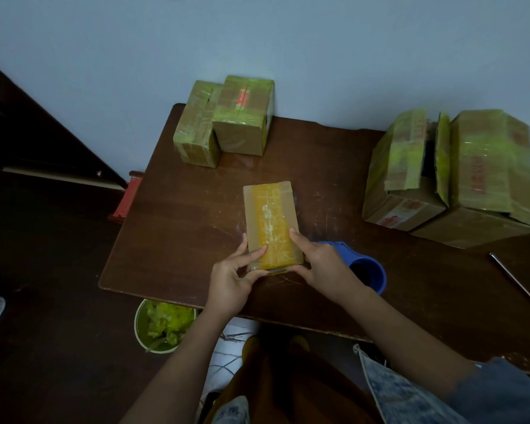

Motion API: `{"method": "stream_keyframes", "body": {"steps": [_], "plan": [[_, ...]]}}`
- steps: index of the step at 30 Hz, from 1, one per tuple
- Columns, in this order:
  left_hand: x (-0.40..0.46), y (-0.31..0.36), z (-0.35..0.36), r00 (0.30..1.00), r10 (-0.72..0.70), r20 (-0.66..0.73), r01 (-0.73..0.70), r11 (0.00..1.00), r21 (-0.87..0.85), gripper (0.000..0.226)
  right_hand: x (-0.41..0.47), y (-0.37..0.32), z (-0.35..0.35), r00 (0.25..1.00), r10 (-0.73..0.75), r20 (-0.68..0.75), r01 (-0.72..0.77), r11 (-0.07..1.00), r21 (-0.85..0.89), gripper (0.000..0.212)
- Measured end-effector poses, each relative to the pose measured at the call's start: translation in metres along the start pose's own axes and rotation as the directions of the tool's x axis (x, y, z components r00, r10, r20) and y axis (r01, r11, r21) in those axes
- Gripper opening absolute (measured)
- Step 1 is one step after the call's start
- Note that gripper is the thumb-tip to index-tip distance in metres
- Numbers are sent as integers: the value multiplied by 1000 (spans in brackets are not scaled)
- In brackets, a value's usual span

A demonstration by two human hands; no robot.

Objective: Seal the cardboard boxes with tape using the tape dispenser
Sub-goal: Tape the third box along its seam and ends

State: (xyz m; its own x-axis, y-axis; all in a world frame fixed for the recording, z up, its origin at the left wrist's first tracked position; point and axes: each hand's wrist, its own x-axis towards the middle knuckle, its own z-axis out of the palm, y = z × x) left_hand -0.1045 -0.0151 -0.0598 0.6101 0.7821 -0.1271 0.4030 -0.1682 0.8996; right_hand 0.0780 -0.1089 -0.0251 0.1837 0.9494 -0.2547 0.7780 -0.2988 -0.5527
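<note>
A small flat cardboard box (271,214) lies on the brown table (181,234), with a strip of yellow tape running along its top seam and over the near end. My left hand (231,276) holds the box's near left corner, its fingers laid on the tape. My right hand (314,260) grips the near right corner, one finger resting on the top edge of the tape. A blue tape dispenser (366,269) lies on the table just right of my right hand, partly hidden behind it.
Two taped boxes (227,123) stand at the table's far left by the wall. Larger taped boxes (453,175) crowd the right side. A thin metal rod (514,280) lies near the right edge. A bucket (162,325) of tape scraps sits on the floor below.
</note>
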Motion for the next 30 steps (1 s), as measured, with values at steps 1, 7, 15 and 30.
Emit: {"method": "stream_keyframes", "body": {"steps": [1, 7, 15, 30], "plan": [[0, 0, 0, 1000, 4, 5, -4, 1000, 0, 56, 0, 1, 0, 1000, -7, -6, 7, 1000, 14, 80], [1, -2, -1, 1000, -12, 22, 12, 1000, -20, 52, 0, 8, 3, 999, -23, -23, 25, 998, 62, 81], [-3, 5, 0, 999, -6, 31, 4, 999, 42, 69, -10, 14, 18, 995, 85, -45, -56, 892, 448, 81], [25, 48, 51, 718, -578, -388, 41, 592, -805, 40, 31, -49, 42, 616, 771, -164, 19, 194, 981, 41]]}}
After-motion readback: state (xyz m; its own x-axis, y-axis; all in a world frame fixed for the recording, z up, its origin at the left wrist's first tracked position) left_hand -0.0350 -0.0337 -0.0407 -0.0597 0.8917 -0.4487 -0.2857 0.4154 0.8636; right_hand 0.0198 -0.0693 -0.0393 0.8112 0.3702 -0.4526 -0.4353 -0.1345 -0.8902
